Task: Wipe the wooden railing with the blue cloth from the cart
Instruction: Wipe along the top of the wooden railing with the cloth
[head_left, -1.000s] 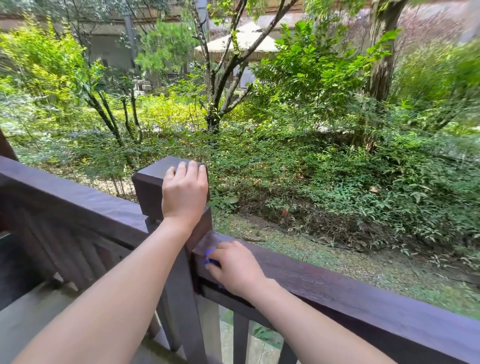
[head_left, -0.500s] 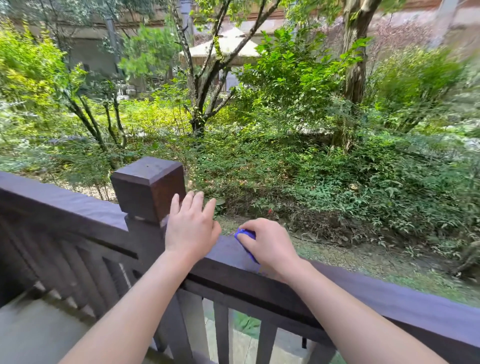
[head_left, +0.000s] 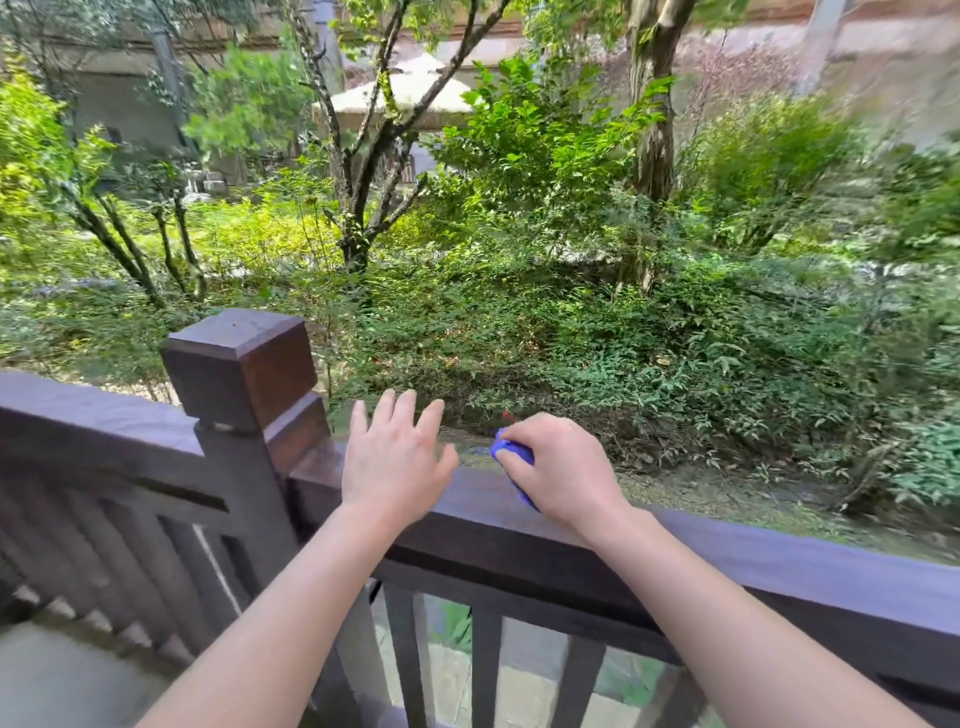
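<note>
My right hand (head_left: 558, 470) is curled down over the blue cloth (head_left: 511, 457), gripping it bunched in the palm and pressing it onto the top face of the wooden railing (head_left: 779, 566). Only a small fold of blue shows at the thumb side and under the heel of the hand; the rest is covered, so I cannot confirm how much cloth actually meets the wood. The grip looks chosen to keep the cloth wadded under the palm so pressure goes straight into the rail.

My left hand (head_left: 397, 462) is empty, fingers spread and extended, poised over the rail just right of the square post (head_left: 241, 364). Whether the palm rests on the wood or hovers above it is unclear from this angle. I judge it is placed there as a brace, keeping me steady while the other hand works.

The two hands are near each other but apart, with a short bare stretch of rail between them. The long run of rail to the right appears not yet covered by the cloth's position. Assessment: wiping is under way near the post end, with most of the right-hand rail outstanding. The background at right is motion-blurred.
</note>
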